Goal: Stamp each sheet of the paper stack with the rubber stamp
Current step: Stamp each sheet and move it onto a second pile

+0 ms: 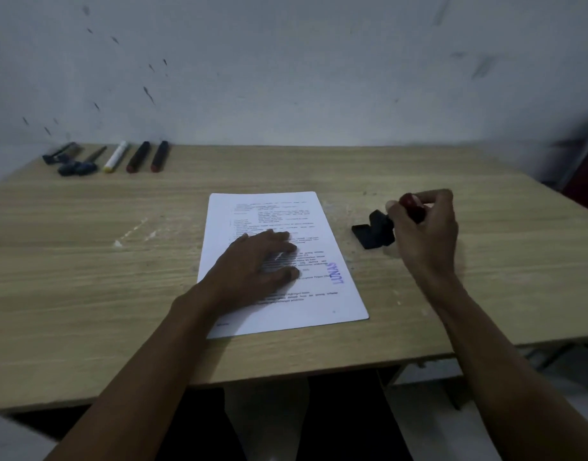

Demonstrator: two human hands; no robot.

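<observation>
Two bare hands work over a pale wood-grain table [86,261] set against a scuffed grey-white wall [286,61] at the far side. At the centre of the tabletop lies the paper stack [269,211], its printed top sheet turned slightly clockwise, with a purple stamped word [336,272], reading LUNAS, running up its right margin. The left hand [256,264] rests palm down on the middle of the top sheet, fingers spread flat and pointing right, touching the paper just left of the purple mark; its bare forearm crosses the near left corner of the sheets. To the right of the paper, well clear of its edge, the right hand [425,227] hovers with its fingers curled and pinched around the dark red knob of the rubber stamp [410,206], whose handle tilts toward the left. Just beside that hand, on the bare wood between it and the paper, sits a small black ink pad case [372,232] with its lid raised; whether the stamp's face touches the pad cannot be told, as the fingers hide it. Along the far left edge of the table, near the wall, a row of markers [138,157] lies side by side, one white-bodied among dark ones, with a few small dark items [76,168] clustered at the row's left end.
</observation>
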